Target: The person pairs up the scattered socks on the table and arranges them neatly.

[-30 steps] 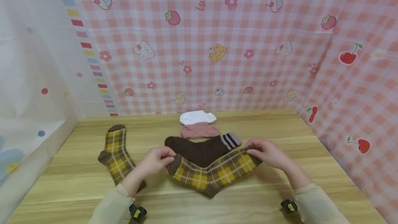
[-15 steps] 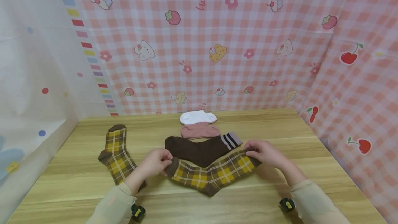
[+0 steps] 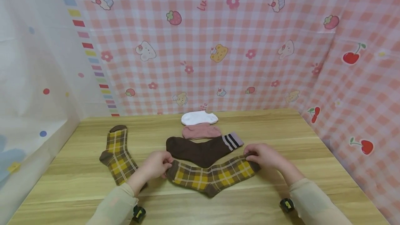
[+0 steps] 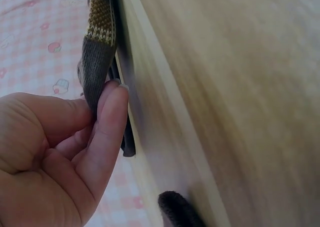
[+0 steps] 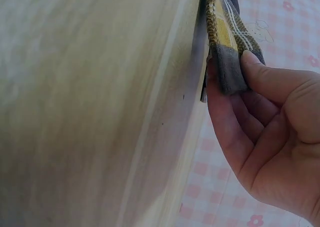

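A yellow and brown plaid sock stretches sideways between both hands, just in front of a dark brown sock. At its brown toe, the left hand pinches the fabric between thumb and fingers; the left wrist view shows the same pinch on the toe. On the other end, the right hand holds the cuff, thumb on one face and fingers behind. The heel points toward the person. A matching plaid sock lies to the left, partly hidden behind the left forearm.
Behind the held sock lie the dark brown sock with a striped cuff, a pink sock and a white sock, in a column. The wooden table meets a pink checked cloth at the back.
Both hands have lowered the plaid sock slightly toward the table, the right hand coming down and a little left. The left hand has shifted slightly left. Both pinches stay.
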Action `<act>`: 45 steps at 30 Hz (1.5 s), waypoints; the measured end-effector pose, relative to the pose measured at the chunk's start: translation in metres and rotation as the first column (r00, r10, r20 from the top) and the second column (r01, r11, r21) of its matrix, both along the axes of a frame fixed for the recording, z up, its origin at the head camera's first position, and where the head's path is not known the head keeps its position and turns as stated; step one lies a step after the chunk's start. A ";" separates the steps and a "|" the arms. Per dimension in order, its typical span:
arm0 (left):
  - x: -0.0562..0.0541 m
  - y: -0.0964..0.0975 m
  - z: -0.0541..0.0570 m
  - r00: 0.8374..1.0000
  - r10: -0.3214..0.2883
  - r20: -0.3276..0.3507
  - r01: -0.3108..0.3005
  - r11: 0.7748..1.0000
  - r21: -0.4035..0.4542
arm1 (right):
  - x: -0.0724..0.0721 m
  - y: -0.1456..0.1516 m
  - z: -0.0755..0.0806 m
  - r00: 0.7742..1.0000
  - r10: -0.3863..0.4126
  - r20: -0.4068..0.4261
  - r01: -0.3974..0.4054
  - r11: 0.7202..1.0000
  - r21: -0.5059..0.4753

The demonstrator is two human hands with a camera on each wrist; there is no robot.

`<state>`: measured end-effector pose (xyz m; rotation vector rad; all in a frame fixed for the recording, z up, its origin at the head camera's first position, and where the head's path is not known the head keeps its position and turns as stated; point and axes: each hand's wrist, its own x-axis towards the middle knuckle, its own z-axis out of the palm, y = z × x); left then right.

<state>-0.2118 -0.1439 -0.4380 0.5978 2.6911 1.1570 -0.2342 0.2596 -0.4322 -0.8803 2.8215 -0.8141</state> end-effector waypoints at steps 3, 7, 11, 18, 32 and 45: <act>-0.001 0.000 -0.001 1.000 -0.007 -0.030 0.007 1.000 -0.022 | -0.002 -0.002 -0.002 1.000 0.003 -0.017 -0.003 1.000 0.024; -0.002 0.000 -0.003 0.998 -0.007 -0.058 0.005 0.999 -0.051 | -0.005 -0.003 -0.004 1.000 0.004 -0.022 -0.003 0.999 0.049; -0.003 0.001 -0.003 0.997 -0.005 -0.072 -0.001 0.997 -0.083 | -0.006 -0.004 -0.005 0.999 0.008 -0.031 -0.006 0.998 0.070; -0.002 0.004 0.000 0.995 0.021 -0.093 -0.035 0.989 -0.144 | -0.005 -0.008 -0.004 0.999 0.006 -0.040 -0.001 0.994 0.106; -0.006 0.006 0.000 0.970 0.040 -0.241 -0.115 0.946 -0.304 | -0.006 -0.011 -0.003 0.995 -0.037 -0.093 0.054 0.980 0.190; -0.004 -0.002 0.010 0.962 0.037 -0.269 -0.122 0.943 -0.308 | -0.003 -0.007 0.012 0.994 -0.048 -0.102 0.061 0.989 0.132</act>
